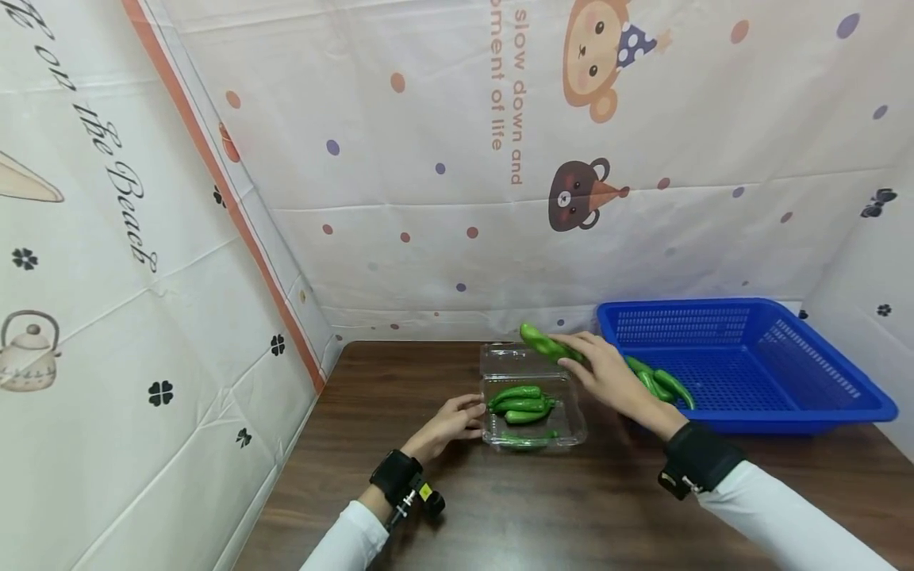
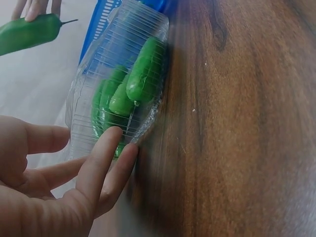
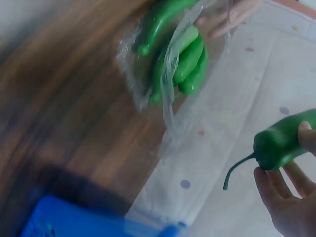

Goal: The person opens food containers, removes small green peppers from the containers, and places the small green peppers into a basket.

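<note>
right hand (image 1: 605,371) pinching a long glossy green pepper (image 1: 539,342) up near the clear plastic hinged box (image 1: 570,412), left hand (image 1: 450,422) at its side, fingers spread; one bump on the rim could skid that loosely steadied box!

On the counter (image 1: 471,515), the box (image 1: 571,408) sits left of the basket (image 1: 757,416); peppers (image 1: 524,405) lie in both, a sheet (image 1: 414,277) behind.

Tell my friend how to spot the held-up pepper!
Find the blue basket on the brown table. Just left of it, the person's right grip holds a green pepper up. It's the only pepper held; the other peppers lie in the basket or the clear box.
</note>
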### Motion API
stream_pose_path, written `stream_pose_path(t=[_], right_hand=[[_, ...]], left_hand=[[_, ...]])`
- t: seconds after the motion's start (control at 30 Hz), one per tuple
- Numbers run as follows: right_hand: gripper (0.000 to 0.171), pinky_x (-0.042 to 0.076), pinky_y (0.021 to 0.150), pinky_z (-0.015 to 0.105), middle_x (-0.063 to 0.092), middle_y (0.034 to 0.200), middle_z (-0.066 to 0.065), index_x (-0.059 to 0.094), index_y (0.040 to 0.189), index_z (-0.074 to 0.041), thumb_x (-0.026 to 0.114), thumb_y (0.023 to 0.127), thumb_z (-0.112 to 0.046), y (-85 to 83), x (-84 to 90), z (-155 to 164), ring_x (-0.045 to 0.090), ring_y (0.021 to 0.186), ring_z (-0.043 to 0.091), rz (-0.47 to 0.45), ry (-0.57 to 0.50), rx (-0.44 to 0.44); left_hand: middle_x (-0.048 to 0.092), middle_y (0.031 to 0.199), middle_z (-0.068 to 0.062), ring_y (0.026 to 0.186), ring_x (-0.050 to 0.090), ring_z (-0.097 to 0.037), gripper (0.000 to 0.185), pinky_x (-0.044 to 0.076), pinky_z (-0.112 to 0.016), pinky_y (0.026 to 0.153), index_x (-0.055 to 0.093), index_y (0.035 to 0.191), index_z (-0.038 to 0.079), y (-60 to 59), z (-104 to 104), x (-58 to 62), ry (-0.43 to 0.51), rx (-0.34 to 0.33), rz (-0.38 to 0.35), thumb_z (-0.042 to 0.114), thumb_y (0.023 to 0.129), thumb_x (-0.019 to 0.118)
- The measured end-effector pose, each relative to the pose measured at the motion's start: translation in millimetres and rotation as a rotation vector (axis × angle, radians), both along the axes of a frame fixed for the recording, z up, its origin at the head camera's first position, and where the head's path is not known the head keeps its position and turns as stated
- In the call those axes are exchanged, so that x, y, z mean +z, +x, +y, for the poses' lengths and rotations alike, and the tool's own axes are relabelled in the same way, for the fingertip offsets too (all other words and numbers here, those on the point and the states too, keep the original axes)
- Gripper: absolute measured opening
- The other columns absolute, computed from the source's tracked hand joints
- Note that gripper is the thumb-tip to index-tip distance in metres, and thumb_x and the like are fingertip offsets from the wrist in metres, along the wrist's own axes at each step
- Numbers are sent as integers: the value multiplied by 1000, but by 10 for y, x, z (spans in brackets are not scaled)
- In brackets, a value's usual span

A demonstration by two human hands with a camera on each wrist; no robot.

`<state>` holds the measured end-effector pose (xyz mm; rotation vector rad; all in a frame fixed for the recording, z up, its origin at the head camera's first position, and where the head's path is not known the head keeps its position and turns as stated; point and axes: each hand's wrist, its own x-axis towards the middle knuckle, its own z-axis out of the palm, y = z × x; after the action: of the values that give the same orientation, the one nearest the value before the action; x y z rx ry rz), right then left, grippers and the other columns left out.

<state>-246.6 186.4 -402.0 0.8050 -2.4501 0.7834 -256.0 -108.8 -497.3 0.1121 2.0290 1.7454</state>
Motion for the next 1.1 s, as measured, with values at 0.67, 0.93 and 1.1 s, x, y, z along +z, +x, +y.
stream_pose_path(t=[0.67, 0.93, 1.1], right_hand=[[45, 40, 58, 25, 72, 108, 29, 69, 131, -4, 78, 88, 0, -108, 451, 580, 67, 80, 40, 194, -100, -264], [37, 25, 40, 17, 72, 104, 34, 71, 128, -5, 76, 92, -8, -136, 562, 870, 43, 40, 7, 128, -156, -360], [37, 19, 37, 22, 70, 92, 34, 68, 134, -5, 70, 99, -17, -106, 590, 1075, 19, 35, 6, 41, -162, -439]], left_hand=[[48, 149, -27, 118, 64, -32, 50, 62, -36, 95, 41, 153, -3, -29, 2, -9, -25, -3, -5, 19, 109, 52], [48, 149, -27, 119, 63, -32, 49, 62, -35, 96, 42, 152, -3, -11, -3, 2, -15, 3, -12, 18, 109, 51], [48, 148, -26, 118, 64, -31, 50, 62, -36, 96, 42, 152, -2, -15, -7, -1, -17, -5, -9, 20, 109, 52]])
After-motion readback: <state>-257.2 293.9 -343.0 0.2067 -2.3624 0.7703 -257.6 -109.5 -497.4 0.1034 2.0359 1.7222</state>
